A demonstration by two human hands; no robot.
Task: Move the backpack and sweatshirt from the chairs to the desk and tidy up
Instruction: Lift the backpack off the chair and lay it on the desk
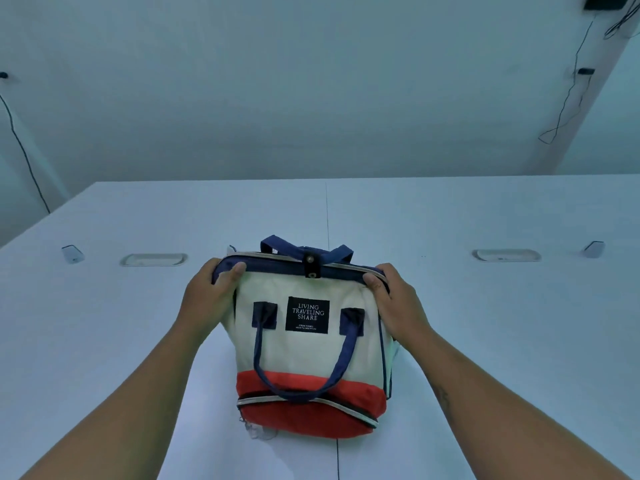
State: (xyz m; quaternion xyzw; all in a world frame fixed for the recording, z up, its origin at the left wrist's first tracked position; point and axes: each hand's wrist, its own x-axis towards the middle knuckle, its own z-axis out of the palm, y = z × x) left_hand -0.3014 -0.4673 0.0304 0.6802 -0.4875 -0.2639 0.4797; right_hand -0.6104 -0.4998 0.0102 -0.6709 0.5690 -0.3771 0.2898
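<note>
Hands, left (207, 292) and right (394, 299), clasp backpack (308, 355) top corners on desk (485, 323).

Backpack held at both top corners on the white surface

The cream, navy and red backpack (308, 344) stands on the surface (138, 341); the left hand (207, 292) grips its upper left corner, the right hand (394, 299) its upper right, thumbs on the navy zip rim above the black label (307, 314).

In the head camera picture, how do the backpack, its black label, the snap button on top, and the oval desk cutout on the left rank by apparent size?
Largest to smallest:
1. backpack
2. cutout, unsure against the label: it lies farther from the camera, so it may really be bigger than it looks
3. label
4. snap button

Both hands grip the backpack's top corners.
</note>
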